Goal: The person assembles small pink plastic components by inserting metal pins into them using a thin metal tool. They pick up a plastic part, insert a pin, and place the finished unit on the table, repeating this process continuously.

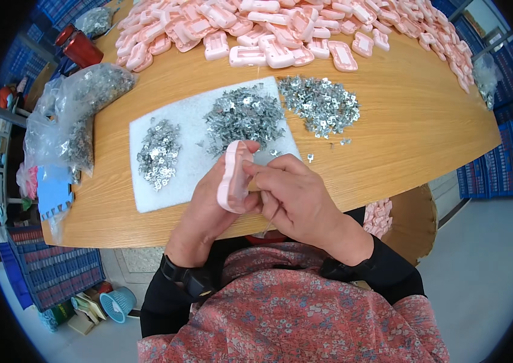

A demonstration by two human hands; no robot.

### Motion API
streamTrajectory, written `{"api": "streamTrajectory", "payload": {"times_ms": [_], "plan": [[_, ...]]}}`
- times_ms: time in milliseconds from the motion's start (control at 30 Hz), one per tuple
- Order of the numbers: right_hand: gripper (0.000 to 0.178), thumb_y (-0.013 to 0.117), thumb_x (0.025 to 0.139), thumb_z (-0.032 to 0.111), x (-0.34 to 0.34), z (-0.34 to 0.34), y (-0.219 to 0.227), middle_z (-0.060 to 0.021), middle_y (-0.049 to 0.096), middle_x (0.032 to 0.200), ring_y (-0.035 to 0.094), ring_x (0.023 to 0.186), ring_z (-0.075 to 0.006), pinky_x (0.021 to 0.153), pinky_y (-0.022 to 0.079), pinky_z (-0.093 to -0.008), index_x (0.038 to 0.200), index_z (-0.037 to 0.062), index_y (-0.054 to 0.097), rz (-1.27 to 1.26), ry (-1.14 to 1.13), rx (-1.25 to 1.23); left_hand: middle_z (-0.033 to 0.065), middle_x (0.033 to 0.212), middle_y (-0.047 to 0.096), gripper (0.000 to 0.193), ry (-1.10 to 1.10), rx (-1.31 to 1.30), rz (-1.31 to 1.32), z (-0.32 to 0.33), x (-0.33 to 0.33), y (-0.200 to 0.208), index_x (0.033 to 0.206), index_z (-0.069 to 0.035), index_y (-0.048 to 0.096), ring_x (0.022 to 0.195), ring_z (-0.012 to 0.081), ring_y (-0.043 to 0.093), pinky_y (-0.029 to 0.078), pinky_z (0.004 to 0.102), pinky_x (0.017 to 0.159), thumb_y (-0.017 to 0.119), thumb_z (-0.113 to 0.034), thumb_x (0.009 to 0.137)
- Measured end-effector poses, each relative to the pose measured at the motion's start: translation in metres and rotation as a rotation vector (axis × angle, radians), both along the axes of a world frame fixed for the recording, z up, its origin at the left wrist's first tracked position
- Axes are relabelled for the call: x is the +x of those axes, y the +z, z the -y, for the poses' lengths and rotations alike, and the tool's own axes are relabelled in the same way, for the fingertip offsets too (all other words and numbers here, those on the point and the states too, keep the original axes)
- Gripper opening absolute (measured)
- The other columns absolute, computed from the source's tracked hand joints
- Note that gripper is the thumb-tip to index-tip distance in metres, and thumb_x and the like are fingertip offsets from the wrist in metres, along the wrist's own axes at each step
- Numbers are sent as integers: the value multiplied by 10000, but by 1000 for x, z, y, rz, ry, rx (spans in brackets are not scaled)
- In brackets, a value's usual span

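My left hand [203, 202] is closed around a pink plastic shell [230, 178], held tilted on its side above the table's near edge. The fingertips of my right hand [292, 193] are pinched together at the shell's open side. A thin, stick-like tool [273, 221] sticks out below the right fingers; its tip is hidden. Whether a small metal piece is also between those fingertips, I cannot tell. Just beyond my hands, a heap of small silvery metal pieces [244, 115] lies on a white foam sheet [193, 124]. A smaller heap of such pieces [159, 154] is at the sheet's left.
Another metal heap [323, 106] lies right of the sheet. Many pink shells [268, 36] cover the table's far side. Plastic bags of metal parts [81, 115] and a red container [79, 47] stand at left. A cardboard drum [416, 221] with pink parts is below, right.
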State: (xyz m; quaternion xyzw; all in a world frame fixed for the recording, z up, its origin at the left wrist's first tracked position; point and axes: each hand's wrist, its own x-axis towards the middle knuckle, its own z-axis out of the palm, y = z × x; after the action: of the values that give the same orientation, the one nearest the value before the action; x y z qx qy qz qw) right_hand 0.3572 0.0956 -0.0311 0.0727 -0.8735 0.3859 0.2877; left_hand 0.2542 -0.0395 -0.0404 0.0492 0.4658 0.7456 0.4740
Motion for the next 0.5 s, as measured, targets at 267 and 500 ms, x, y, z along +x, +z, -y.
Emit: {"api": "streamTrajectory", "payload": {"times_ms": [267, 500], "plan": [[306, 745, 819, 97, 21, -3, 10, -60, 665, 892, 594, 748, -162, 681, 476, -280, 1081, 30, 603, 144, -251, -170, 64, 1139, 563, 423, -16, 14, -206, -17, 14, 5, 1399, -74, 399, 1075, 137, 558, 485, 299, 876, 460, -164, 990], [184, 656, 887, 69, 23, -25, 35, 38, 629, 871, 509, 714, -21, 610, 388, -195, 1060, 18, 625, 547, 102, -623, 85, 1246, 565, 487, -411, 40, -517, 28, -8, 32, 1491, -83, 339, 1109, 144, 558, 460, 306, 955, 454, -209, 1035]]}}
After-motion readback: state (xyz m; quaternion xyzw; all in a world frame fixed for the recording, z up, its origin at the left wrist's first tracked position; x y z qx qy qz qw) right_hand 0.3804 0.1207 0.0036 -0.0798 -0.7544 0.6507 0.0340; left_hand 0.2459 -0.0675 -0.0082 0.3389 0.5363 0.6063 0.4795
